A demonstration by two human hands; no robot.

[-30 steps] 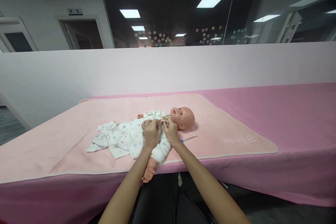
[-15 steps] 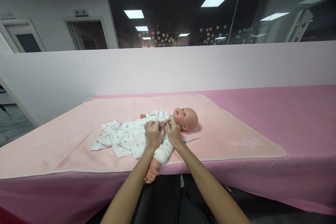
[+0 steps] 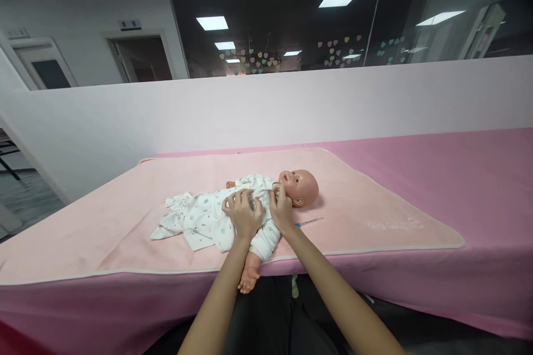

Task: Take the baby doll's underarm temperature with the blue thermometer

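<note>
A baby doll (image 3: 305, 184) lies on its back with its head to the right, wearing a white patterned baby shirt (image 3: 212, 213) and matching pants (image 3: 169, 226). My left hand (image 3: 242, 214) rests on the chest, fingers spread and curved over the cloth. Close to the doll's neck, my right hand (image 3: 282, 212) is closed in a pinch at the shirt's collar; the fingertips are partly hidden. One doll arm (image 3: 250, 273) hangs toward me over the table edge.
A thin stick-like tool with a blue end (image 3: 310, 221) lies beside my right wrist. Under the doll is a peach blanket (image 3: 366, 199) with a pale border, spread over a pink tablecloth (image 3: 478, 194). A white partition (image 3: 266, 113) rises behind the table.
My left hand has opened from a pinch at the shirt front and moved slightly left, fingers now spread on the chest. My right hand stays near the collar. The view has shifted slightly.
</note>
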